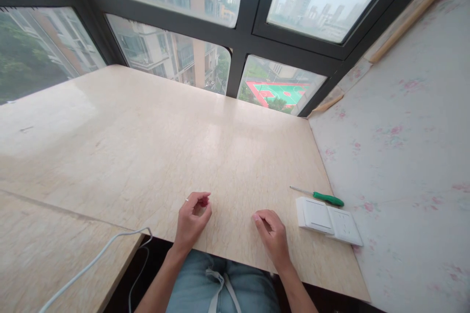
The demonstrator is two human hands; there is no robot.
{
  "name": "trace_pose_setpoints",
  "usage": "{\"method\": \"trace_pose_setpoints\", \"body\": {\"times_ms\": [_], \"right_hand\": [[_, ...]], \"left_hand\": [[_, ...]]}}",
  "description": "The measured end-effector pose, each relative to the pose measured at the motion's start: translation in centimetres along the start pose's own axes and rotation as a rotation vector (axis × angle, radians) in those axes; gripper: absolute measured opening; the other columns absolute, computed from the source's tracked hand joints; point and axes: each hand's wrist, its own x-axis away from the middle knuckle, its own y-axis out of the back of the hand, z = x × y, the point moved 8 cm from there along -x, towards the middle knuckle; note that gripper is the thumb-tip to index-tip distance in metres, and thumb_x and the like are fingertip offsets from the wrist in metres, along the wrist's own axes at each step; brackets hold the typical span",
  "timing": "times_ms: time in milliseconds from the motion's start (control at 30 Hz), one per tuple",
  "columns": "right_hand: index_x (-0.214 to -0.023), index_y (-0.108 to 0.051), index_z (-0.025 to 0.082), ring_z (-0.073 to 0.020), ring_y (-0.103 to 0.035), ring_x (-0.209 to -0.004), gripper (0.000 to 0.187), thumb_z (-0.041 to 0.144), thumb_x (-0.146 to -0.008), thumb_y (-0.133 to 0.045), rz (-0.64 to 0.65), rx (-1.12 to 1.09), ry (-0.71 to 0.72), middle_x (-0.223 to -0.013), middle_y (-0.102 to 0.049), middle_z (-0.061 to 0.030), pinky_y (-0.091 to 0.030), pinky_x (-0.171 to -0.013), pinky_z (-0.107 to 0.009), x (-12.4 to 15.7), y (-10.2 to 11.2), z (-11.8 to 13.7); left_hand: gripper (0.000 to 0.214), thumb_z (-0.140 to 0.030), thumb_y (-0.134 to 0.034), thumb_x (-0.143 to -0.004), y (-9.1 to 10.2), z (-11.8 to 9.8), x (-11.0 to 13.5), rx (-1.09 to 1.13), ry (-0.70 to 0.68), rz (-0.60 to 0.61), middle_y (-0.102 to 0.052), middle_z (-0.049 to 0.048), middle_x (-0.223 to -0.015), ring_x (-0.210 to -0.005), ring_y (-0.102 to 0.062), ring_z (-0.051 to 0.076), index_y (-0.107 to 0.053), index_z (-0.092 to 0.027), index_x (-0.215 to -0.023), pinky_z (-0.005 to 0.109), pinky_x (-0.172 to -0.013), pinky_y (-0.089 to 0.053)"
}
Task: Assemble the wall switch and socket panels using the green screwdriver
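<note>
My left hand (pixel 193 220) rests on the marble-patterned tabletop (pixel 165 151) near its front edge. Its fingers curl loosely, the thumb stays apart from them, and I see nothing held. A thin ring (pixel 187 199) sits on one finger. To the right, my right hand (pixel 272 234) is closed on the same surface, thumb against the curled fingers, with no object visible in it. Nearest to it are a white wall switch (pixel 316 215) and a white wall socket (pixel 344 225), side by side. Just behind them lies a screwdriver (pixel 328 199) with a green handle, its shaft pointing left.
A white cable (pixel 99 255) runs over the adjoining tabletop section (pixel 47 249) at lower left and hangs into the dark gap. Dark window frames (pixel 176 21) border the far side. A flower-patterned wall (pixel 404 166) bounds the right.
</note>
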Motion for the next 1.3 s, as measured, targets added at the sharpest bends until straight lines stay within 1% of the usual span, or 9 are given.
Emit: {"method": "trace_pose_setpoints", "body": {"times_ms": [167,300,367,467,567,733,867,1067,1300], "right_hand": [[-0.076,-0.067,0.021,-0.0209,-0.064,-0.075,0.028,0.039,-0.094,-0.055,-0.016,0.005,0.004,-0.077,-0.070,-0.0060,-0.051,-0.070,-0.033,0.0,0.0,0.2],[-0.077,-0.067,0.021,-0.0208,-0.064,-0.077,0.026,0.037,-0.094,-0.055,-0.027,-0.001,0.004,-0.078,-0.069,-0.0058,-0.051,-0.072,-0.033,0.3,0.1,0.2],[-0.078,-0.067,0.021,-0.0207,-0.064,-0.078,0.025,0.036,-0.094,-0.056,-0.034,-0.006,0.006,-0.079,-0.069,-0.0055,-0.051,-0.073,-0.033,0.4,0.1,0.2],[-0.079,-0.067,0.021,-0.0209,-0.064,-0.079,0.024,0.036,-0.094,-0.056,-0.040,-0.008,0.005,-0.080,-0.070,-0.0056,-0.051,-0.074,-0.034,0.6,0.2,0.3],[-0.079,-0.067,0.021,-0.0212,-0.064,-0.079,0.024,0.036,-0.093,-0.057,-0.043,-0.005,0.001,-0.080,-0.070,-0.0060,-0.051,-0.074,-0.034,0.5,0.2,0.4],[-0.078,-0.068,0.021,-0.0217,-0.064,-0.078,0.027,0.039,-0.093,-0.056,-0.049,0.005,-0.004,-0.079,-0.070,-0.0066,-0.052,-0.073,-0.035,0.5,0.3,0.5],[-0.077,-0.068,0.021,-0.0214,-0.064,-0.078,0.028,0.040,-0.093,-0.055,-0.056,0.010,0.003,-0.079,-0.070,-0.0066,-0.051,-0.073,-0.034,0.5,0.4,0.5],[-0.079,-0.067,0.021,-0.0205,-0.063,-0.079,0.023,0.035,-0.094,-0.057,-0.048,-0.005,0.011,-0.080,-0.070,-0.0055,-0.050,-0.073,-0.034,0.6,0.3,0.3],[-0.080,-0.067,0.021,-0.0207,-0.063,-0.080,0.021,0.033,-0.093,-0.057,-0.049,-0.030,0.001,-0.080,-0.069,-0.0050,-0.049,-0.075,-0.035,0.8,0.4,0.1]], "left_hand": [[0.020,-0.027,-0.063,-0.079,-0.1,0.3,0.1,0.011,0.014,0.003,-0.068,0.0036,-0.084,-0.077,-0.068,0.017,-0.067,-0.020,-0.098,0.029,-0.075,-0.058],[0.023,-0.025,-0.062,-0.079,-0.2,0.2,0.2,-0.002,0.000,0.012,-0.068,0.0034,-0.084,-0.077,-0.068,0.017,-0.066,-0.020,-0.100,0.029,-0.073,-0.057],[0.018,-0.024,-0.061,-0.078,-0.2,0.0,0.2,-0.030,-0.005,0.017,-0.067,0.0022,-0.081,-0.072,-0.066,0.016,-0.066,-0.020,-0.095,0.027,-0.069,-0.055],[0.004,-0.023,-0.060,-0.078,0.0,-0.2,0.1,-0.078,-0.001,0.005,-0.062,-0.0003,-0.074,-0.061,-0.058,0.012,-0.061,-0.020,-0.080,0.023,-0.060,-0.049],[0.004,-0.024,-0.059,-0.078,0.2,0.0,0.1,-0.058,0.023,-0.005,-0.062,-0.0005,-0.074,-0.057,-0.054,0.011,-0.059,-0.020,-0.078,0.022,-0.057,-0.046],[0.008,-0.027,-0.061,-0.079,0.1,1.0,0.1,0.018,0.064,-0.005,-0.065,0.0020,-0.081,-0.063,-0.058,0.012,-0.060,-0.020,-0.081,0.023,-0.059,-0.048],[0.011,-0.030,-0.064,-0.080,0.0,1.5,0.1,0.047,0.073,0.000,-0.066,0.0021,-0.082,-0.064,-0.059,0.012,-0.062,-0.019,-0.083,0.023,-0.060,-0.049],[0.015,-0.031,-0.069,-0.079,0.3,1.4,0.0,0.131,0.082,-0.021,-0.068,0.0027,-0.084,-0.073,-0.065,0.015,-0.065,-0.019,-0.086,0.024,-0.065,-0.053],[0.014,-0.029,-0.070,-0.078,0.5,1.0,0.1,0.134,0.076,-0.045,-0.067,0.0016,-0.081,-0.071,-0.064,0.013,-0.065,-0.019,-0.086,0.023,-0.066,-0.053]]}}
